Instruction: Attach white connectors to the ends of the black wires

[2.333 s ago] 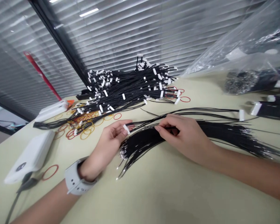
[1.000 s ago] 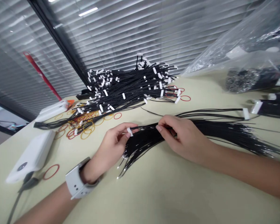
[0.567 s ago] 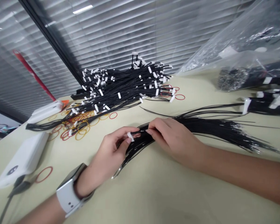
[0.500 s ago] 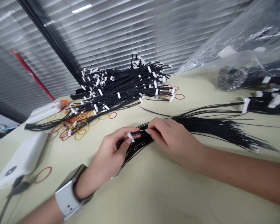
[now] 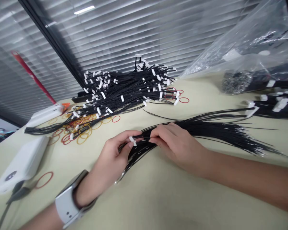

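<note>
No text reads clearly here: the dark badge (image 5: pixel 11 175) on the white device (image 5: pixel 31 159), near the table's (image 5: pixel 182 198) left edge, blurs out.

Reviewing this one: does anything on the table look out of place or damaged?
Only minor untidiness. Red and yellow rubber bands lie scattered among some black cables, and one red band sits apart beside the nearer white device. A single wire strays out from the wire bundle. No damage is visible.
</note>
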{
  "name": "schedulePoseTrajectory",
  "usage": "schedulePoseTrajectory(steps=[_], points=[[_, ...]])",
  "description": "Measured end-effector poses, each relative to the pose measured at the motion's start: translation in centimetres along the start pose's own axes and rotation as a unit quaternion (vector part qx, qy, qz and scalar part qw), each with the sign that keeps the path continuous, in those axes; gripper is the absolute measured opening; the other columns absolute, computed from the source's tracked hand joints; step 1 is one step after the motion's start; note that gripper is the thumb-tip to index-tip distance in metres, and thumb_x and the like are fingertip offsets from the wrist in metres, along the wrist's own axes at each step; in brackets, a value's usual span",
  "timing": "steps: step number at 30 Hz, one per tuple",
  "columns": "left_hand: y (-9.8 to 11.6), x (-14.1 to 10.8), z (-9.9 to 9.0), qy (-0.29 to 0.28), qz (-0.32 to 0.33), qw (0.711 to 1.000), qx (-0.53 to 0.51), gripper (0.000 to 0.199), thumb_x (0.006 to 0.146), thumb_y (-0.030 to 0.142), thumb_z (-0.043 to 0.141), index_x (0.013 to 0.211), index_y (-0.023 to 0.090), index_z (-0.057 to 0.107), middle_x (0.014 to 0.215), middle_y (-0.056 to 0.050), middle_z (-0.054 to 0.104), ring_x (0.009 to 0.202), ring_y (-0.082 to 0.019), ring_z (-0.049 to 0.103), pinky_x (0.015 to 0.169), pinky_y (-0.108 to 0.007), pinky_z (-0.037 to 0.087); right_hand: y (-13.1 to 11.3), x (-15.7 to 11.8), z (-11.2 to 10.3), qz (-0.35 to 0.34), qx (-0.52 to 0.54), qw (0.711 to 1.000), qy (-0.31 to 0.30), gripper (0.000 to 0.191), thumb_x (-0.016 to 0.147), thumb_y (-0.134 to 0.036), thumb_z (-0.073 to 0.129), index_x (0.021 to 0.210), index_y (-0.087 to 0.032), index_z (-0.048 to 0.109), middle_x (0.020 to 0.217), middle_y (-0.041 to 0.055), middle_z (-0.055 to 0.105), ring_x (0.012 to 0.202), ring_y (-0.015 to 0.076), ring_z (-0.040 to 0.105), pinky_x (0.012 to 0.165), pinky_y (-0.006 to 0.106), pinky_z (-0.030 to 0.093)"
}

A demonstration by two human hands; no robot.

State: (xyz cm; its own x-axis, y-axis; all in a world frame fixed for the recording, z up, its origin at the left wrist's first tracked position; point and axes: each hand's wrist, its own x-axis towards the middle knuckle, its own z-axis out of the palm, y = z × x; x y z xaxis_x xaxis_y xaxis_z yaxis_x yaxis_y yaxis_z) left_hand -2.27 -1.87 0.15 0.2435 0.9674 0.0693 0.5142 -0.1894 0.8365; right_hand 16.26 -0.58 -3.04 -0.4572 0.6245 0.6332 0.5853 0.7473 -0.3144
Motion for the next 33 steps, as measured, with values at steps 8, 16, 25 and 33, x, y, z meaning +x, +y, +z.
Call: schedulePoseTrajectory(steps=[8, 16, 25, 33], points=[[0.06, -0.07, 0.04, -0.004, -0.006, 1.000, -0.017, 0.024, 0.083, 0.016, 0.048, 0.104, 0.020, 0.058, 0.099, -0.004, 0.069, 0.095, -0.018, 0.062, 0.085, -0.032, 0.047, 0.12, 0.22, -0.17, 0.012, 0.005, 1.000, -0.013, 0.015, 0.090, -0.020, 0.039, 0.080, -0.015, 0.050, 0.072, 0.0014, 0.057, 0.066, 0.0131, 0.048, 0.063, 0.026, 0.036], [0.36, 0.08, -0.17, -0.013, -0.040, 0.996, -0.072, 0.023, 0.080, 0.016, 0.052, 0.102, 0.019, 0.059, 0.094, -0.005, 0.070, 0.089, -0.019, 0.064, 0.077, -0.029, 0.051, 0.21, 0.13, -0.10, -0.002, 0.002, 1.000, -0.007, 0.014, 0.089, -0.019, 0.041, 0.080, -0.015, 0.051, 0.072, 0.0015, 0.057, 0.065, 0.0135, 0.048, 0.063, 0.025, 0.036], [0.40, -0.09, -0.10, -0.009, -0.042, 0.996, -0.081, 0.024, 0.078, 0.016, 0.054, 0.100, 0.021, 0.060, 0.091, -0.004, 0.071, 0.090, -0.019, 0.064, 0.080, -0.031, 0.050, 0.17, 0.18, -0.07, -0.004, -0.007, 1.000, -0.004, 0.018, 0.090, -0.021, 0.039, 0.079, -0.016, 0.052, 0.070, 0.0015, 0.058, 0.062, 0.0129, 0.047, 0.060, 0.025, 0.036], [0.29, -0.18, -0.25, 0.005, -0.020, 0.999, -0.027, 0.024, 0.079, 0.019, 0.053, 0.102, 0.023, 0.061, 0.096, -0.003, 0.070, 0.090, -0.019, 0.063, 0.084, -0.032, 0.049, 0.00, 0.23, -0.25, -0.031, 0.020, 0.999, 0.002, 0.019, 0.090, -0.020, 0.038, 0.079, -0.015, 0.053, 0.069, 0.0016, 0.058, 0.061, 0.0119, 0.047, 0.059, 0.023, 0.036]])
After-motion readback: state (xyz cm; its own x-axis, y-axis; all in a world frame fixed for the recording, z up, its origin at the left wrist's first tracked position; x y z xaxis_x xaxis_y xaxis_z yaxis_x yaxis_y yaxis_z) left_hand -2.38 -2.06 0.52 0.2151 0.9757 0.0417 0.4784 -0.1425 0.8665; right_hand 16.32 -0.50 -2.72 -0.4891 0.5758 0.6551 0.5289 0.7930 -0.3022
